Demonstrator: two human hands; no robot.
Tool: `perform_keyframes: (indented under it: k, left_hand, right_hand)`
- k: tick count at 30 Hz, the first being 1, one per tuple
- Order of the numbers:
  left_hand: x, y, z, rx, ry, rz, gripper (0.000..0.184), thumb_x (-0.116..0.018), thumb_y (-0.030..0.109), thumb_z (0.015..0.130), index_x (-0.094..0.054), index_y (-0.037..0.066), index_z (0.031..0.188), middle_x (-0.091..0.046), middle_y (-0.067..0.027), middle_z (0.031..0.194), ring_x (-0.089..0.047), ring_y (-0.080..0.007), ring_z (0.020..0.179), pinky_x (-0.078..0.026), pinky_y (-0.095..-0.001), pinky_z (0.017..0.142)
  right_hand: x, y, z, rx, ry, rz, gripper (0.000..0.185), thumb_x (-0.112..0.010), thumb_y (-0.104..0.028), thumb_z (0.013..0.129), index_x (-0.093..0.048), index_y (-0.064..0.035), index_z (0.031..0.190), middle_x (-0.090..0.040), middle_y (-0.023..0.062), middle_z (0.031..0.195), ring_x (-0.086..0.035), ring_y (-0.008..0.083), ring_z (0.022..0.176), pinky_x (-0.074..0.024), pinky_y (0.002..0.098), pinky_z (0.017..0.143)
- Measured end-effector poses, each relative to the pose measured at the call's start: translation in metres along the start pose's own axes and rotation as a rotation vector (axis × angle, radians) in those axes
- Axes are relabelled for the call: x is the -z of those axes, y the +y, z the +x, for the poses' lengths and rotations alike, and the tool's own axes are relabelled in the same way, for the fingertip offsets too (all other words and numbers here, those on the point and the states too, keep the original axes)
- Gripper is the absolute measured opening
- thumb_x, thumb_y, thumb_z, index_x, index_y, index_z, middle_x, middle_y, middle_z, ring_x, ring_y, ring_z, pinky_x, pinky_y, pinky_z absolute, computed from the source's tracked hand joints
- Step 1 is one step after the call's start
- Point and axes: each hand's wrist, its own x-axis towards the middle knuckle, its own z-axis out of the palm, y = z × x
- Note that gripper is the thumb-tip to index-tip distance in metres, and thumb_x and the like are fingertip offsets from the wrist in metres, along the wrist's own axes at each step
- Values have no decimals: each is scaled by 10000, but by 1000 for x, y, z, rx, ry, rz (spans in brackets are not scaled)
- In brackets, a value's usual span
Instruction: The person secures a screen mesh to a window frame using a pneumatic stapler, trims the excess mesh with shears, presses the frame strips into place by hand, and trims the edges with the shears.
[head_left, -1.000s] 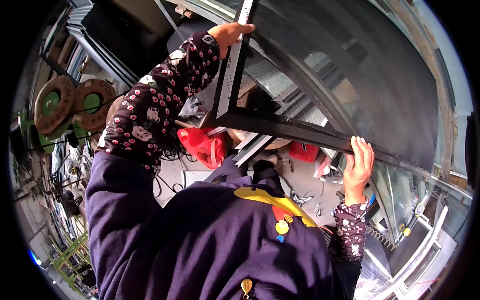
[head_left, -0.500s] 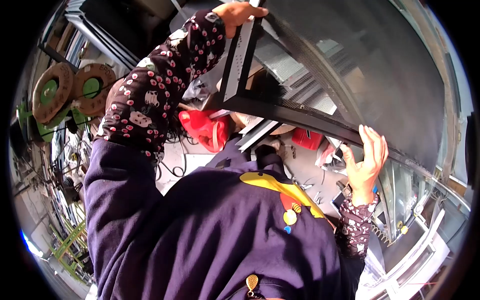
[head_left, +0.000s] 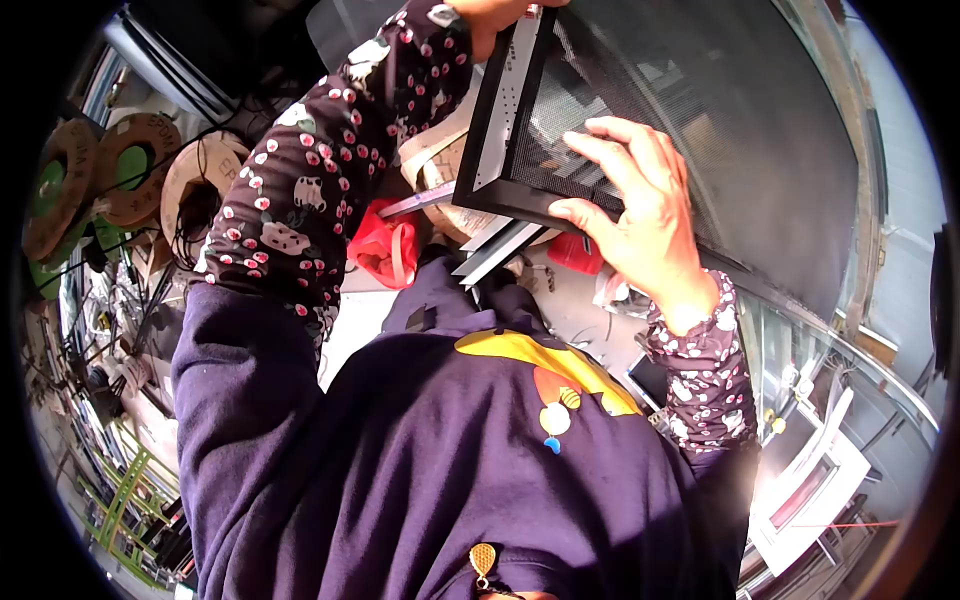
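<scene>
A black-framed window screen (head_left: 530, 198) with dark mesh is tilted in front of me, its near corner pointing toward my body. My left hand (head_left: 492, 22), cut off by the top edge of the view, is closed around the frame's short side, near a pale strip (head_left: 509, 100) with small dark marks. My right hand (head_left: 645, 215) is over the lower frame bar, fingers spread above the mesh and thumb near the bar. Whether its fingertips touch the screen, I cannot tell. Below the corner, metal profile pieces (head_left: 500, 250) stick out.
A red bag-like item (head_left: 385, 248) lies beneath the screen, left of the profiles. Several cardboard-sided reels (head_left: 140, 165) stand at left, with cluttered racks below them. A white framed panel (head_left: 812, 490) is at lower right. Glass panes and metal rails run along the right side.
My right hand has moved left and up along the lower bar, toward the near corner, its fingers now over the mesh. My left hand still grips the frame, slightly higher in view.
</scene>
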Motion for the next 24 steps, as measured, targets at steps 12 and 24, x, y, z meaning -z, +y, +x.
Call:
perform_keyframes:
  k: [12,24]
  left_hand:
    - [-7,-52,-75,126,-373,-544,382,-612,413,869,-574,42,952,-645,-99,771,-636,-183,635,-546,-299,576]
    - [-23,-53,-91,4,239,-21,656,-468,572,890,-630,-34,1081,-646,-150,1005,-591,-181,890,-447,-288,806]
  right_hand:
    - [-21,-23,14,153,287,-261,368,-702,-122,704,-627,-38,1055,-616,76,925,-601,252,822,-478,360,736]
    - [-17,-24,17,373,57,-263,289,-560,-45,691,-605,96,939,-502,73,690,-514,190,608,-457,285,503]
